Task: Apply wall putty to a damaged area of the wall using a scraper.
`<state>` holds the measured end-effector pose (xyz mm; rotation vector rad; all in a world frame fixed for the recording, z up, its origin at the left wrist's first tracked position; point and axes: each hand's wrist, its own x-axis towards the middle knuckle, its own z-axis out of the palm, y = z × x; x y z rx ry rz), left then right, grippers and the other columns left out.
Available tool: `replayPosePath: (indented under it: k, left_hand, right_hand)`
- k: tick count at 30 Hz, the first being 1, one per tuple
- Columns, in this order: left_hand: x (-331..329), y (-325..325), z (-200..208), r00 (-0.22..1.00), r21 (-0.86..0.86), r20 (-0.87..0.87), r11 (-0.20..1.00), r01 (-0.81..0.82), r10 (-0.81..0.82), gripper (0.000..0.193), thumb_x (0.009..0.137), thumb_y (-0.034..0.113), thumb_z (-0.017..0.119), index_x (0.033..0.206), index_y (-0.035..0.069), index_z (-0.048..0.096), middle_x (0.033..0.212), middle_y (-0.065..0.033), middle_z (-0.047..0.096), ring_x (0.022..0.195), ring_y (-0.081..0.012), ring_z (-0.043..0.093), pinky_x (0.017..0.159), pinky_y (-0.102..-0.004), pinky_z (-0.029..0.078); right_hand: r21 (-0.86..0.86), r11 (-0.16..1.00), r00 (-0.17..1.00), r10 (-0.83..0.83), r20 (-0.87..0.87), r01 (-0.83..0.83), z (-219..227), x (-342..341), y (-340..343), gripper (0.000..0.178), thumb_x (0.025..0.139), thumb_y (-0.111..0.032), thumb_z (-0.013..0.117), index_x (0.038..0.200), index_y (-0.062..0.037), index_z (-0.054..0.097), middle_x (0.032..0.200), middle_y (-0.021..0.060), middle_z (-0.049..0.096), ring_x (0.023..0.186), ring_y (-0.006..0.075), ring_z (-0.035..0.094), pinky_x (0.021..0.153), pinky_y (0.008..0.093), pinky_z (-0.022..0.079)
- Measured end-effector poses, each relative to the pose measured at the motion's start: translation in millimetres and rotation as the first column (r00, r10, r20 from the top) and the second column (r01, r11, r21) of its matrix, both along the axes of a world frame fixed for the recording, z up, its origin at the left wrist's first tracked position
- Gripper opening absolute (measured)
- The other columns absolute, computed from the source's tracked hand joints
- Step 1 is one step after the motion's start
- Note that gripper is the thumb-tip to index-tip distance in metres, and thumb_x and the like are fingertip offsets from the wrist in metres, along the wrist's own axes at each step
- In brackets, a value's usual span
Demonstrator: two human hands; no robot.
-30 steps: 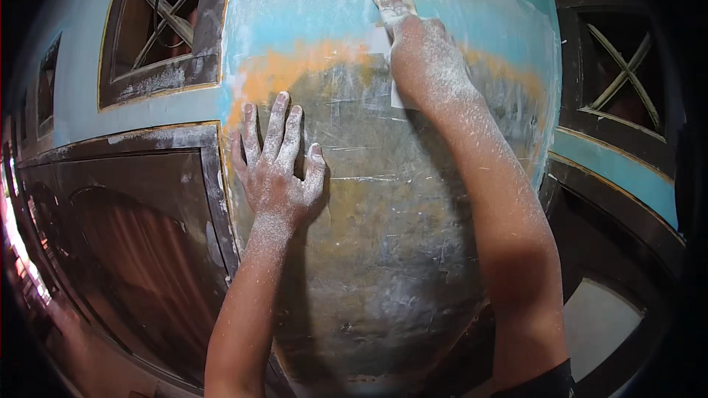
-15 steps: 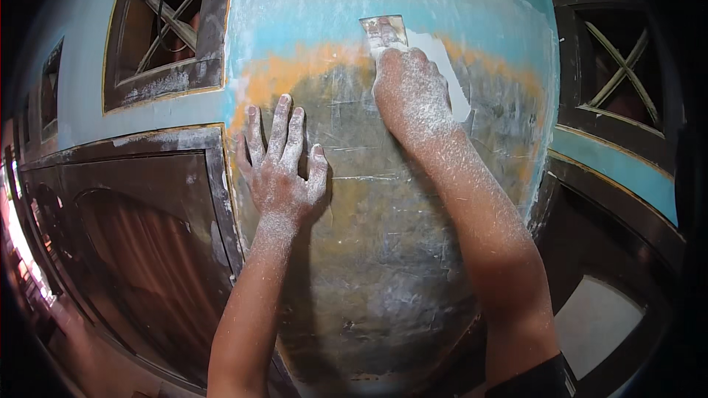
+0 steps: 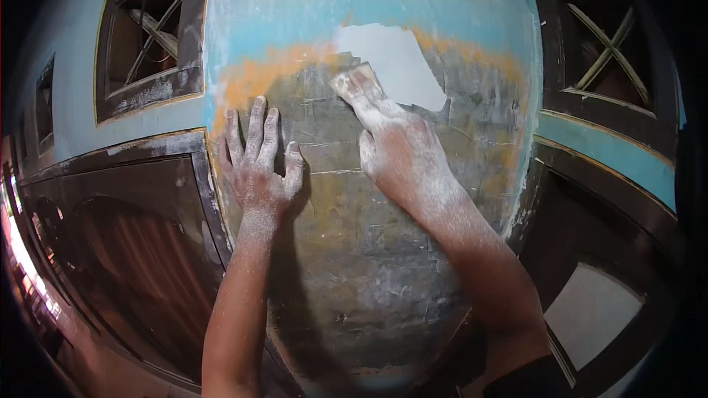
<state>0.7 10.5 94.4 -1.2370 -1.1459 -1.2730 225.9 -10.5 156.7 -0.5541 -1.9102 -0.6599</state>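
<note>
My right hand (image 3: 405, 151), coated in white powder, grips a putty knife (image 3: 354, 79). The flat blade lies against the wall (image 3: 398, 250), just left of and below a white patch of putty (image 3: 398, 66). Part of the blade and the handle is hidden under my fingers. My left hand (image 3: 259, 166), also dusty, rests with fingers spread on the wall's left side and holds nothing. The wall is bare grey-brown low down, with an orange band and pale blue paint above.
Left of the wall stand a dark-framed window opening (image 3: 151, 37) and a dark wooden door (image 3: 125, 250). On the right are another window opening with crossed slats (image 3: 612, 51) and a dark frame holding a pale panel (image 3: 594, 317).
My right hand has moved the putty knife down and left, off the white patch, which now shows more fully. My left hand stays on the same spot of wall; the view has shifted slightly.
</note>
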Motion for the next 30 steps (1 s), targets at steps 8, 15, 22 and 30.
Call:
replayPosePath:
  k: [8,15,22,30]
  left_hand:
    - [0,3,-2,0.999,0.013,-0.004,0.999,-0.036,0.036,0.058,0.092,0.031,0.062,0.146,0.011,0.059,0.165,-0.0039,0.043,0.157,-0.0375,0.025,0.126,-0.0553,0.011]
    - [1,2,0,0.998,0.013,-0.011,0.998,-0.056,0.056,0.058,0.092,0.029,0.062,0.147,0.01,0.059,0.165,-0.0041,0.043,0.157,-0.0376,0.026,0.126,-0.0543,0.012]
    - [-4,1,-2,0.994,0.026,-0.038,0.994,-0.102,0.103,0.057,0.091,0.028,0.063,0.144,0.007,0.061,0.163,-0.0061,0.045,0.156,-0.0382,0.028,0.126,-0.0533,0.016]
    - [-2,0,-1,0.993,0.013,-0.039,0.994,-0.109,0.109,0.057,0.092,0.027,0.062,0.145,0.006,0.059,0.164,-0.007,0.044,0.156,-0.039,0.028,0.126,-0.054,0.016]
  right_hand:
    - [-0.149,0.987,0.996,-0.07,-0.056,0.061,-75,91,-8,0.068,0.089,0.0,0.056,0.154,-0.016,0.048,0.157,0.0141,0.049,0.131,0.0366,0.058,0.102,0.0447,0.054]
    - [-0.104,0.982,0.985,-0.166,-0.049,0.16,-70,122,0,0.057,0.095,-0.009,0.061,0.151,-0.0102,0.051,0.154,0.0181,0.051,0.123,0.04,0.063,0.097,0.0445,0.057]
    - [-0.529,0.724,0.876,-0.475,0.084,0.443,-46,127,-43,0.046,0.099,-0.017,0.065,0.142,-0.0036,0.059,0.12,0.0252,0.068,0.099,0.0419,0.07,0.082,0.0504,0.056]
    - [-0.055,0.851,0.848,-0.512,0.137,0.522,-54,149,-3,0.046,0.104,-0.028,0.058,0.149,-0.02,0.055,0.096,0.0096,0.063,0.088,0.0298,0.071,0.072,0.0457,0.058]
